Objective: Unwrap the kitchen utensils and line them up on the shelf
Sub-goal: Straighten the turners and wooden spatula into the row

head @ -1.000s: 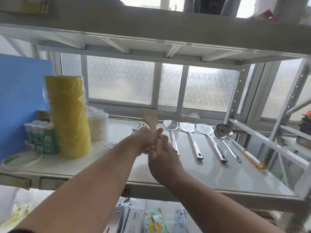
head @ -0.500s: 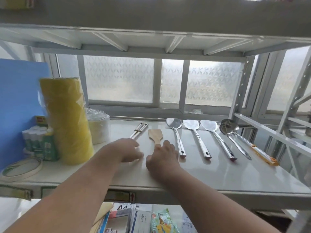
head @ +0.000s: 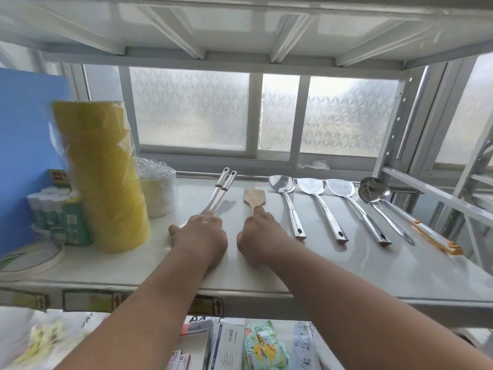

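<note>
A wooden spatula [head: 254, 198] lies flat on the white shelf [head: 346, 273], blade pointing to the window. My right hand [head: 260, 237] covers its handle and rests on it. Left of it, two steel handles [head: 222, 189] lie side by side; my left hand [head: 201, 236] is closed over their near ends. To the right lie three steel turners [head: 317, 206] in a row, then two steel ladles [head: 378, 201], one with an orange-wrapped handle [head: 437, 240].
A tall yellow wrapped roll [head: 104, 177] and a white roll [head: 160, 193] stand at the left, with glue sticks [head: 50, 209] and a tape ring [head: 29, 259] beside a blue board [head: 26, 145]. A shelf runs overhead; packets lie on the shelf below.
One second ago both hands held the wooden spatula up in the air. It was laid down on the shelf, and my left hand has moved left onto the steel handles.
</note>
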Motion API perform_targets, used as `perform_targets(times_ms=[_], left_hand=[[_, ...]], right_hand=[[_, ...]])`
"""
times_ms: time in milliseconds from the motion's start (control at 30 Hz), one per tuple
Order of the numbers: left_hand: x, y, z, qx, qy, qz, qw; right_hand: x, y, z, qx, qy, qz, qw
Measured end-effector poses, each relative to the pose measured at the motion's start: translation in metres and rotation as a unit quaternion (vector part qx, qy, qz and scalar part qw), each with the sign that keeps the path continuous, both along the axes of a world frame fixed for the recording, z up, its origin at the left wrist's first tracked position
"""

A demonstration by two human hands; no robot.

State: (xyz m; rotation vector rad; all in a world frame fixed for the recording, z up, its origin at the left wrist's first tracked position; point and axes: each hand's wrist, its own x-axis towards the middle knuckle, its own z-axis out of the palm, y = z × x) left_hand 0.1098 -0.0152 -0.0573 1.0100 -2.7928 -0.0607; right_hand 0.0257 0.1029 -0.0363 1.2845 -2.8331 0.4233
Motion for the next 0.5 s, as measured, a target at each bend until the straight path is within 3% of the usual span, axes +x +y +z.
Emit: perform_targets(times_ms=[500], left_hand=[[-0.001,0.000,-0.002,-0.041,-0.009,0.018,0.999]], right_hand=[[-0.034,-0.022,-0.008,-0.002,0.023,-0.035,0.999]])
